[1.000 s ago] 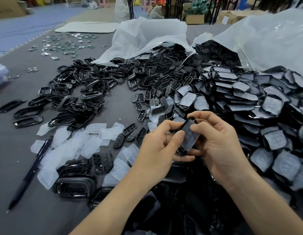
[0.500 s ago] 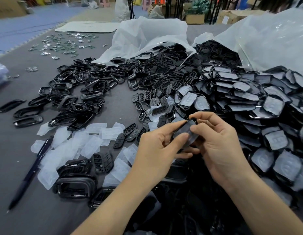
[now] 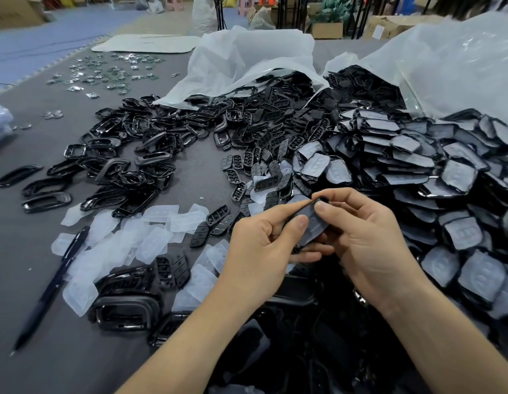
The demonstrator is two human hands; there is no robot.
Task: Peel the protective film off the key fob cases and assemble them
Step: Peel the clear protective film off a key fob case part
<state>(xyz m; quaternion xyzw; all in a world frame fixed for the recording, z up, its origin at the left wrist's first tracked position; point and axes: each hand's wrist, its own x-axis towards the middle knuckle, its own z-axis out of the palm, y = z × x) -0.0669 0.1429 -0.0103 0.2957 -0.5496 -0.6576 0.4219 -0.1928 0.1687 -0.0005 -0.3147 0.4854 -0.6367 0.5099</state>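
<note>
A dark grey, cloth-covered bench (image 3: 25, 294) carries everything. Near its far edge lie a flat white sheet (image 3: 144, 44) and a scatter of small shiny metal pieces (image 3: 110, 72). Two white plastic bags (image 3: 247, 58) lie open on their sides, with black parts spilling from their mouths. Left of centre spreads a heap of glossy black plastic frames (image 3: 113, 163). Just beside it, towards the middle, lie small black button pads (image 3: 255, 163). The right side is piled with black case shells (image 3: 412, 160) under cloudy film. At the front left, translucent film pieces (image 3: 150, 240) overlap, with a few frames and pads among them and a dark pen (image 3: 56, 280) at their left edge.
</note>
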